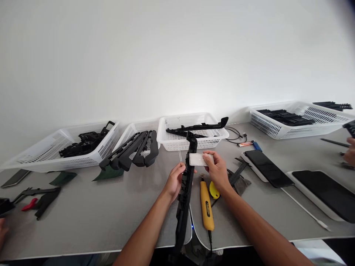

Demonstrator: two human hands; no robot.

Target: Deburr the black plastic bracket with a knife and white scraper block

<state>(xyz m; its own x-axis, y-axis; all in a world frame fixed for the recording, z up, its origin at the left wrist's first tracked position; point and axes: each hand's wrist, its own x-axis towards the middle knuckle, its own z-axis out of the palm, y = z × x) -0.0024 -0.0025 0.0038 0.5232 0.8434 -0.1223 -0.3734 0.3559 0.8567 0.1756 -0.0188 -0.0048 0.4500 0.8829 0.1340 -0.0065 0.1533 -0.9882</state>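
The long black plastic part [185, 188] stands lengthwise over the grey table [111, 218], running from the near edge toward the baskets. The left hand [175, 181] is closed around its middle section. The right hand [217, 170] grips a pale rectangular block [199, 159] pressed against the part's upper end. Just right of the part lies a yellow-handled tool [207, 207].

Behind, the centre white basket [177, 142] holds two long black parts, one overhanging its right rim. The second basket [130, 133] carries several black curved parts protruding over its front. The far-left basket [36, 155] contains a heap of black parts. The right-hand basket [277, 127] holds flat black strips.
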